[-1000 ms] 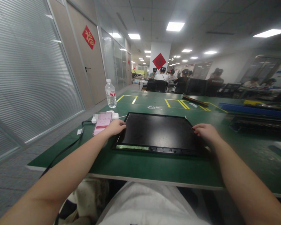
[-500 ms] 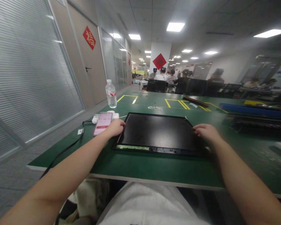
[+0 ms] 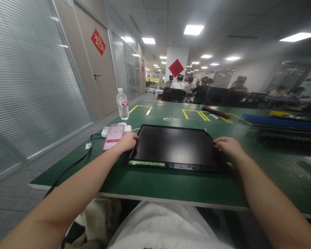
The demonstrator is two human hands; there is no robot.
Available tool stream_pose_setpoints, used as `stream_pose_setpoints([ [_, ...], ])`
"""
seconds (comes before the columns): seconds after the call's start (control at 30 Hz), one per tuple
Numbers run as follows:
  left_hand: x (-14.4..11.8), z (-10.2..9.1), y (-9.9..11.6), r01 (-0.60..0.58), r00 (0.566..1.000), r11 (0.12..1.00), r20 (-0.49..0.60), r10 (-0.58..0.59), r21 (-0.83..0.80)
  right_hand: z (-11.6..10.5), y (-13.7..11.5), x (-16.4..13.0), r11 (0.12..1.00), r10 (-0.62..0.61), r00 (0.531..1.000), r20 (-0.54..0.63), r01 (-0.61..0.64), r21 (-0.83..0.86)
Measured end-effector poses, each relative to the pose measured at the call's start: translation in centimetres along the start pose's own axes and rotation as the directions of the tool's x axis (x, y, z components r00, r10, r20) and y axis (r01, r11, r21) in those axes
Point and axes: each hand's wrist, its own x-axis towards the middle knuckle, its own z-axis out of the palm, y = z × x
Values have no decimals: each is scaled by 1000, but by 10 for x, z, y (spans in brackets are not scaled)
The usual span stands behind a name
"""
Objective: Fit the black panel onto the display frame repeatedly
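Both arms extend forward over the green tabletop [image 3: 150,185]. Left hand [image 3: 126,141] curls its grip on the left edge of the flat black panel [image 3: 175,147]; right hand [image 3: 229,146] rests palm-down, fingers loose, on the right edge. Far left wall: red sign [image 3: 97,41] reading "福".

Panel [image 3: 175,147] lies flat on the table [image 3: 171,183], centred, near the front edge. Left hand [image 3: 126,141] on the panel's left edge, right hand [image 3: 229,147] on its right edge. Phone [image 3: 113,137] just left of the left hand, charger block [image 3: 124,126] touching behind it, cable [image 3: 72,166] running off the table's left side. Water bottle [image 3: 122,103] upright further back left. Stacked trays [image 3: 282,129] far right. Other people sit at tables well behind.
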Motion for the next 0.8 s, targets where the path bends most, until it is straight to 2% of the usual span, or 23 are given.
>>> stream_pose_setpoints([
  [0.27, 0, -3, 1, -44, 994, 976, 109, 21, 215, 1, 2, 3, 1000, 4, 1000, 0, -4, -21],
  [0.47, -2, -5, 4, -3, 994, 976, 103, -20, 216, 1, 3, 3, 1000, 5, 1000, 9, -5, -28],
  [0.8, -1, -3, 0, -40, 996, 976, 84, 22, 215, 3, 8, 7, 1000, -12, 1000, -1, 12, -10],
])
